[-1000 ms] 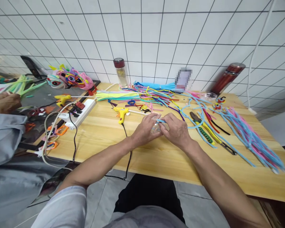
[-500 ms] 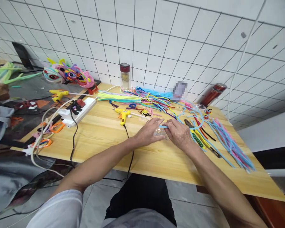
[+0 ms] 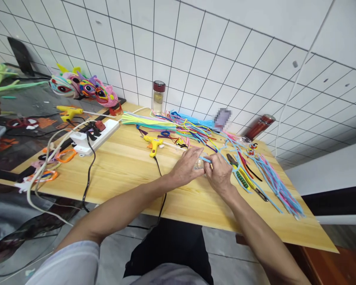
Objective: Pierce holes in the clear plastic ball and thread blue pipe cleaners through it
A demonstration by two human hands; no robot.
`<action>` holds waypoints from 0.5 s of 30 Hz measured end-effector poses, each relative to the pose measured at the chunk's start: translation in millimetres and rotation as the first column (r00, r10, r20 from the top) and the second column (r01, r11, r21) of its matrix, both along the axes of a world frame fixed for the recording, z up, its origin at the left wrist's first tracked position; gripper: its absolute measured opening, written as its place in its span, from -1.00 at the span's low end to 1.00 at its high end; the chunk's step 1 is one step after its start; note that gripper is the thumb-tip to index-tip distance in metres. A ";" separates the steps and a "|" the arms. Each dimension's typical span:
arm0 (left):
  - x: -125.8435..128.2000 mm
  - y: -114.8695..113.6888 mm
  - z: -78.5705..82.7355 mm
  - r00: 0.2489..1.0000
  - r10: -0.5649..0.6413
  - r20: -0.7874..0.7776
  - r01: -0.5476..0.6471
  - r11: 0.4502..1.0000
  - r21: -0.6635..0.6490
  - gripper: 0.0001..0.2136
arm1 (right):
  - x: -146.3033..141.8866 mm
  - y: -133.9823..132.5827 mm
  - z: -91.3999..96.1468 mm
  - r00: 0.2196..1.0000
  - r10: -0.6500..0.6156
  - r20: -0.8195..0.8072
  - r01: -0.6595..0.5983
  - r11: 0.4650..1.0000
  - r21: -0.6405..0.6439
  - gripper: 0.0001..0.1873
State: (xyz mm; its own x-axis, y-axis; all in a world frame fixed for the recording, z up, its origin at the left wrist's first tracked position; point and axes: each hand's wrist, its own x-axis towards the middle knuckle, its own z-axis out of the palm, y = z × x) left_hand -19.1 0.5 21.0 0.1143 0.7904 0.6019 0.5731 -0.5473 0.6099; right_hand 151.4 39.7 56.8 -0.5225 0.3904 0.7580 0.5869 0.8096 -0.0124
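Observation:
Both my hands meet over the middle of the wooden table (image 3: pixel 130 166). My left hand (image 3: pixel 186 166) is curled around a small clear object (image 3: pixel 199 164) that I cannot make out well. My right hand (image 3: pixel 218 174) pinches a light blue pipe cleaner (image 3: pixel 207 159) against that object. The blue pipe cleaner runs off to the right toward the pile of loose ones (image 3: pixel 269 178). Green-handled pliers (image 3: pixel 240 176) lie just right of my right hand. A yellow glue gun (image 3: pixel 152 143) lies just beyond my left hand.
A white power strip (image 3: pixel 93 136) with cables sits at the table's left end. Bundles of coloured pipe cleaners (image 3: pixel 166 122), a glass bottle (image 3: pixel 158 92) and a red flask (image 3: pixel 258 126) line the back. Colourful masks (image 3: pixel 83 88) and a second glue gun (image 3: pixel 67 112) lie on the left table.
The view has swung up and to the left, so the table looks smaller. My hands stay together; my right hand has turned more upright on the blue pipe cleaner.

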 end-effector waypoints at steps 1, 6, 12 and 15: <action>0.0 0.7 -0.9 1.000 0.012 -0.001 -0.012 1.000 0.000 -0.28 | -2.4 -0.1 -1.1 1.000 -0.015 -0.015 0.015 1.000 -0.017 -0.84; -4.4 4.3 -3.2 0.998 0.057 -0.015 -0.058 0.998 -0.011 -0.32 | -9.3 1.5 2.1 0.999 -0.022 -0.032 0.017 0.991 -0.135 -0.83; -5.7 3.9 -4.0 0.994 0.081 -0.075 -0.082 0.997 -0.013 -0.33 | -4.1 3.9 11.3 0.996 0.062 -0.070 -0.085 0.913 -0.399 -0.79; -3.7 2.4 -4.9 0.992 0.091 -0.088 -0.092 0.996 -0.011 -0.30 | -1.9 6.8 11.5 0.992 0.020 -0.125 -0.084 0.843 -0.532 -0.73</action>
State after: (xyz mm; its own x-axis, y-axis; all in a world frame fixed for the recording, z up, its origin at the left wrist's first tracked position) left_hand -22.8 2.9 16.1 0.0926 0.8086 0.5811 0.6720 -0.4813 0.5628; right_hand 149.5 46.5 68.4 -0.4795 0.7263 0.4924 0.5128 0.6873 -0.5144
